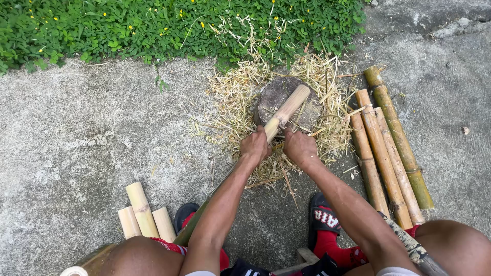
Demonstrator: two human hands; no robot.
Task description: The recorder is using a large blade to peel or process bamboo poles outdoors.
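Bamboo pole (284, 111): peeled, pale end rests on a round wood block (279, 97) set on the concrete ground (92, 148); its green length runs back between the person's knees.

Risk, judged: the pole end sits tilted on the block's top, not flat. A push or twist could let it skid off the edge into the loose shavings (235, 102), which give no footing. Both hands sit close together at the working spot, so a slip would bring them against each other or the block.

Left hand (255, 145): fingers wrapped tight around the pole, arm nearly straight.
Right hand (300, 147): just beside the pole, fingers curled closed; whether they hold a blade or the pole itself is hidden.

Around: long bamboo poles (388, 148) at right, short cut pieces (143, 212) at left, grass (153, 25) beyond.
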